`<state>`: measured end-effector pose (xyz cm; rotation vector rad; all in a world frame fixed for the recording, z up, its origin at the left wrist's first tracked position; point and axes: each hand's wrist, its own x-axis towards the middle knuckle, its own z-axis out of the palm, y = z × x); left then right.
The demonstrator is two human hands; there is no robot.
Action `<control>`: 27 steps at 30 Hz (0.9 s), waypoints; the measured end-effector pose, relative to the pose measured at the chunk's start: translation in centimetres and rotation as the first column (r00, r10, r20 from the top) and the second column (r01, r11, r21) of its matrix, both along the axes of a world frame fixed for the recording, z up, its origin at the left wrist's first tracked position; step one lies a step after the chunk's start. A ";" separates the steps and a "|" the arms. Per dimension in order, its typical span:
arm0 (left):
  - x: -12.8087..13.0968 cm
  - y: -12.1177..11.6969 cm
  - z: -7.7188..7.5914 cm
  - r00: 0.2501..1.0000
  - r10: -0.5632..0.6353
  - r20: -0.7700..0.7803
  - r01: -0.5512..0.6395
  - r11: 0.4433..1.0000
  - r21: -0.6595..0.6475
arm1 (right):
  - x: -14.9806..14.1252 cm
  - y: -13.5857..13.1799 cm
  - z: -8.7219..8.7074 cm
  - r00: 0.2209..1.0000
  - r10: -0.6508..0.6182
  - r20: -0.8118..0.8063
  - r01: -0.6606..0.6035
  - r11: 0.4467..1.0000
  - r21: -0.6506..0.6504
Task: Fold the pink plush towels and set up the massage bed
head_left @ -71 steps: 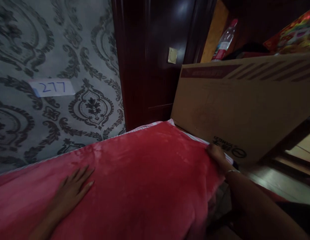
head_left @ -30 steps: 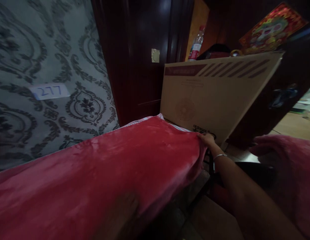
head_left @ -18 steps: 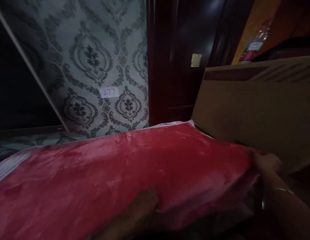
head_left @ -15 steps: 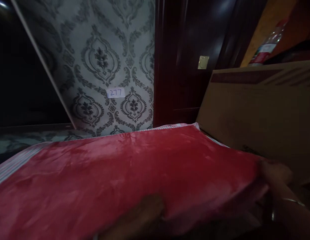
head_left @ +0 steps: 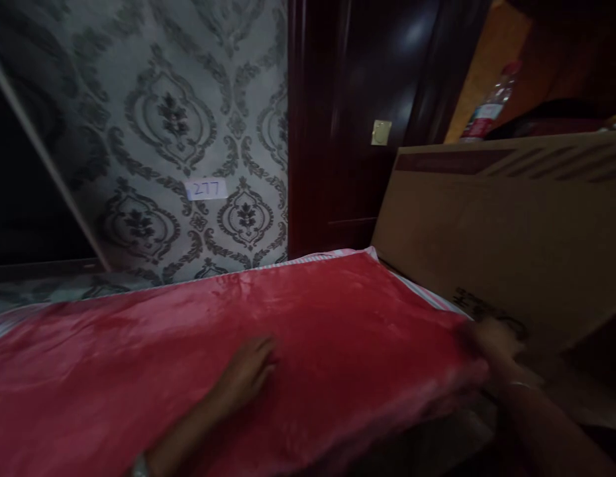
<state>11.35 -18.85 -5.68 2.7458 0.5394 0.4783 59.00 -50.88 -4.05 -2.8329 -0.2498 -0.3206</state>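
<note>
- The red cloth [head_left: 332, 318] lay spread from four to eight o'clock in view.
- At seven, the left hand [head_left: 246, 371] had half-bent fingers over it; I couldn't tell whether they gripped.
- At four, the blurred right hand [head_left: 497, 341] was at the cloth's edge, finger state unclear.
- A cardboard box [head_left: 507, 225] stood at three.

your one view looks out from your head, forward and down over the red cover [head_left: 308, 311] from its near side, close above your left hand [head_left: 247, 372] and right hand [head_left: 497, 341]; you face the patterned wall [head_left: 189, 126] behind the cover's far edge, its far right corner right of centre.
</note>
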 end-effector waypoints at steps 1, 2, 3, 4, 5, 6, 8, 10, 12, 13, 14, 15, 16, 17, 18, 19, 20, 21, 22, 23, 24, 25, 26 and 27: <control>0.6 1.9 0.6 0.999 0.034 -0.025 -0.033 0.999 0.043 | -0.3 1.1 0.5 1.000 -0.005 -0.023 0.005 1.000 0.004; 1.4 3.7 1.0 0.996 0.074 -0.057 -0.070 0.994 0.084 | -0.5 2.3 0.8 0.999 0.022 -0.025 -0.021 1.000 0.014; 2.2 5.3 1.4 0.988 0.126 -0.089 -0.115 0.986 0.118 | -0.4 3.6 1.0 0.998 0.054 -0.025 -0.053 0.998 0.022; 2.9 6.7 1.7 0.977 0.176 -0.124 -0.157 0.976 0.148 | -0.2 5.0 1.0 0.995 0.102 -0.022 -0.102 0.994 0.032; 3.7 7.8 1.8 0.962 0.221 -0.160 -0.193 0.966 0.173 | 0.1 6.4 1.0 0.991 0.133 -0.024 -0.132 0.990 0.042; 4.3 8.7 1.8 0.945 0.263 -0.194 -0.226 0.955 0.193 | 0.4 7.8 0.9 0.987 0.161 -0.021 -0.159 0.986 0.051; 5.1 9.9 1.3 0.911 0.330 -0.248 -0.280 0.936 0.215 | 1.2 10.5 0.5 0.976 0.216 -0.023 -0.214 0.974 0.067; 5.4 10.6 0.3 0.890 0.363 -0.278 -0.309 0.925 0.220 | 2.0 12.8 0.1 0.967 0.252 -0.027 -0.250 0.965 0.078; 5.3 11.2 -0.9 0.885 0.371 -0.281 -0.315 0.922 0.224 | 3.0 14.9 -0.3 0.964 0.265 -0.035 -0.261 0.962 0.082; 5.2 11.4 -1.5 0.888 0.371 -0.273 -0.315 0.921 0.228 | 3.5 15.8 -0.4 0.964 0.264 -0.041 -0.260 0.962 0.083; 5.1 11.7 -2.1 0.891 0.371 -0.261 -0.315 0.920 0.234 | 4.1 16.8 -0.5 0.964 0.262 -0.047 -0.257 0.963 0.082; 5.0 12.0 -2.6 0.894 0.375 -0.247 -0.318 0.917 0.241 | 4.7 17.6 -0.7 0.964 0.259 -0.054 -0.254 0.964 0.080; 4.9 12.2 -3.1 0.895 0.380 -0.233 -0.323 0.913 0.249 | 5.3 18.5 -0.8 0.965 0.255 -0.061 -0.250 0.965 0.077; 4.8 12.5 -3.5 0.897 0.381 -0.223 -0.324 0.912 0.254 | 5.9 19.3 -0.9 0.966 0.250 -0.068 -0.245 0.967 0.074; 4.7 12.7 -3.8 0.900 0.380 -0.216 -0.323 0.911 0.256 | 6.5 20.1 -1.0 0.967 0.243 -0.074 -0.238 0.969 0.070; 4.6 12.8 -4.1 0.900 0.381 -0.211 -0.325 0.910 0.256 | 7.0 20.9 -1.1 0.968 0.237 -0.079 -0.232 0.970 0.066; 4.5 13.0 -4.3 0.901 0.381 -0.207 -0.327 0.911 0.253 | 7.5 21.6 -1.2 0.969 0.234 -0.082 -0.229 0.971 0.062; 4.4 13.1 -4.5 0.903 0.380 -0.203 -0.329 0.912 0.244 | 8.0 22.3 -1.3 0.969 0.235 -0.081 -0.230 0.971 0.060; 4.3 13.2 -4.7 0.905 0.378 -0.195 -0.331 0.914 0.232 | 8.4 22.9 -1.4 0.967 0.241 -0.077 -0.237 0.970 0.058; 4.2 13.2 -4.9 0.908 0.376 -0.182 -0.336 0.916 0.218 | 8.8 23.4 -1.5 0.965 0.252 -0.071 -0.248 0.967 0.057; 4.2 13.3 -5.0 0.913 0.374 -0.165 -0.339 0.919 0.203 | 9.1 23.9 -1.6 0.962 0.267 -0.061 -0.264 0.963 0.055; 4.1 13.4 -5.2 0.917 0.373 -0.143 -0.344 0.920 0.188 | 9.4 24.2 -1.7 0.957 0.285 -0.051 -0.282 0.958 0.054; 4.0 13.5 -5.5 0.919 0.375 -0.123 -0.352 0.919 0.176 | 9.7 24.5 -1.8 0.952 0.304 -0.039 -0.302 0.952 0.053; 3.9 13.6 -5.8 0.918 0.381 -0.107 -0.360 0.917 0.170 | 10.1 24.7 -1.9 0.946 0.322 -0.028 -0.321 0.946 0.052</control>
